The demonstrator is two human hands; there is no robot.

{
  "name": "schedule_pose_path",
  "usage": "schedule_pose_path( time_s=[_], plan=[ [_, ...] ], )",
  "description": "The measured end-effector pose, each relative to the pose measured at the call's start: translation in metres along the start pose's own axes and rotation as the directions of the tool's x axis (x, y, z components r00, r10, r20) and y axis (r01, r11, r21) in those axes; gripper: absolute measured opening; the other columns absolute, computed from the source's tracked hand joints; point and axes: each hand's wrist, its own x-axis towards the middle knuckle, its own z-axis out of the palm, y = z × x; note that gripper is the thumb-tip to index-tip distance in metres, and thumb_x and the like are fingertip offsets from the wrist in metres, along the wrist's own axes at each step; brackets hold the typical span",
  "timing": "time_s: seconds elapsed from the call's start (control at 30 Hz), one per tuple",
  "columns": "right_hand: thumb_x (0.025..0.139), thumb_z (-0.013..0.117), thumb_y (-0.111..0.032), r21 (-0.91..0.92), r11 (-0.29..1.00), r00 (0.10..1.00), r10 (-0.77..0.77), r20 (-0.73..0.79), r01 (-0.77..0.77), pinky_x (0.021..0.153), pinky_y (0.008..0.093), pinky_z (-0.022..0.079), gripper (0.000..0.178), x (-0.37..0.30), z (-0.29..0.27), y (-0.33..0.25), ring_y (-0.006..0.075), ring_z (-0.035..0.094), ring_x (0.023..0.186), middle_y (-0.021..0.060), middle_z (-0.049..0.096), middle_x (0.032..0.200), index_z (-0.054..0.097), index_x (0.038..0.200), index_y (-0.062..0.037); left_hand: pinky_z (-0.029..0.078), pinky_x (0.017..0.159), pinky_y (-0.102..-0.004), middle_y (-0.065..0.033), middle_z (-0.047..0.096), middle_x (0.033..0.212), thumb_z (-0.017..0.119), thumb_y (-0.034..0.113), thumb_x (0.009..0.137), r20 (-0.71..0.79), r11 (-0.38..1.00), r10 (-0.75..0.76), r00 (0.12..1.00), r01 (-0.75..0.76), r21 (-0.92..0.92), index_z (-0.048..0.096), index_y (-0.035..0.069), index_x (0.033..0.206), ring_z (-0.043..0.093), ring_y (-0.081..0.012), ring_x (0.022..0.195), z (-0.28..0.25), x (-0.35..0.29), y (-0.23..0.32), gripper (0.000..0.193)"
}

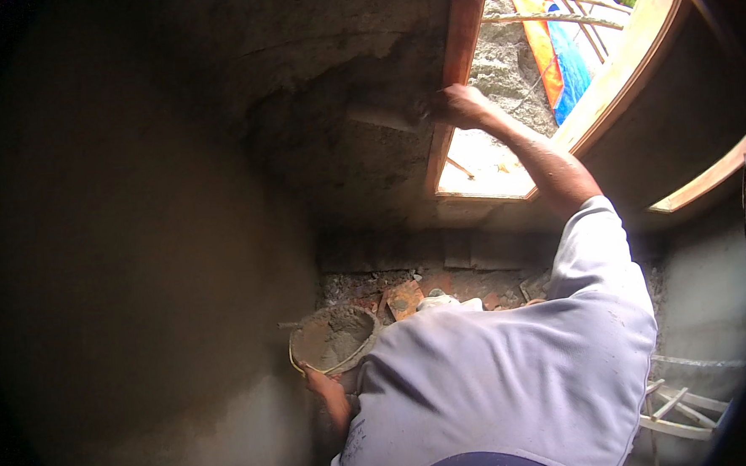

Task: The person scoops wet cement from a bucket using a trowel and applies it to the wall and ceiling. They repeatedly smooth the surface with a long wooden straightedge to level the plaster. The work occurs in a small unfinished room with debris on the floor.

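My right hand (461,107) is raised beside the wooden window frame (464,38), its fingers closed round the handle of a trowel. The trowel's flat blade (381,117) points left, close to the wall, and is smeared by motion. On that wall a darker patch of mortar (316,109) meets a lighter, rough surface. Low on the left, my left hand (320,382) grips the near side of a round bucket (370,346) at its pale rim or handle. Grey mortar (340,336) lies inside the bucket. The fingers of this hand are partly hidden.
A smooth grey wall (140,287) stands close on my left. Rubble with a broken orange-brown piece (404,300) lies beyond the bucket. Through the window opening show an orange and blue tarp (562,63) and poles. White wooden slats (682,411) stand at lower right.
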Motion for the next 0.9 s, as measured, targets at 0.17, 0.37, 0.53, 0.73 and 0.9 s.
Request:
schedule_pose_path(
  time_s=[0.17,0.37,0.53,0.73,0.9],
  plan=[
    [0.079,0.060,-0.027,-0.104,0.994,0.994,0.000,-0.112,-0.012,0.067,0.0416,0.049,0.019,-0.038,-0.082,0.013,0.0321,0.062,0.078,0.0109,0.064,0.084,0.063,0.092,-0.0144,0.050,0.047,-0.0371,-0.0206,0.053,0.112,0.052,0.054,0.086,0.049,0.998,0.057,0.997,-0.057,-0.005,0.045,-0.001,0.121,0.060,-0.0318,0.073,0.006,-0.018,0.006,0.065],
    [0.084,0.055,-0.026,-0.221,0.974,0.979,0.008,-0.205,-0.054,0.069,0.0415,0.051,0.020,-0.080,-0.087,-0.029,0.0313,0.063,0.083,0.0111,0.064,0.087,0.061,0.096,-0.0117,0.048,0.045,-0.0335,-0.0196,0.054,0.109,0.051,0.055,0.086,0.053,1.000,0.006,0.999,-0.005,-0.020,0.047,0.000,0.120,0.060,-0.0290,0.069,0.011,-0.005,-0.002,0.065],
    [0.079,0.058,-0.024,-0.061,0.979,0.978,-0.197,-0.071,0.193,0.062,0.0435,0.048,0.013,-0.104,-0.045,-0.053,0.0328,0.061,0.075,0.0122,0.060,0.076,0.058,0.084,-0.0125,0.049,0.044,-0.0338,-0.0193,0.053,0.111,0.053,0.054,0.086,0.029,0.999,0.048,0.998,-0.049,0.022,0.046,0.000,0.121,0.060,-0.0298,0.069,0.023,-0.025,0.012,0.064],
    [0.073,0.063,-0.024,0.440,0.849,0.854,-0.438,0.280,0.291,0.059,0.0389,0.046,0.024,-0.109,-0.019,-0.075,0.0271,0.059,0.063,0.0140,0.056,0.063,0.062,0.086,-0.0044,0.050,0.047,-0.0380,-0.0187,0.054,0.111,0.053,0.055,0.085,0.072,0.996,0.083,0.994,-0.083,0.008,0.042,0.003,0.125,0.061,-0.0314,0.071,0.013,-0.008,0.005,0.066],
    [0.077,0.065,-0.027,0.408,0.907,0.850,-0.132,0.510,-0.104,0.056,0.0333,0.047,0.027,-0.062,-0.001,-0.038,0.0184,0.059,0.060,0.0101,0.061,0.065,0.064,0.086,-0.0016,0.049,0.046,-0.0359,-0.0187,0.056,0.105,0.052,0.057,0.084,0.095,1.000,0.009,0.995,-0.010,0.005,0.044,0.006,0.122,0.060,-0.0284,0.065,0.023,-0.031,0.008,0.064]
  ],
)
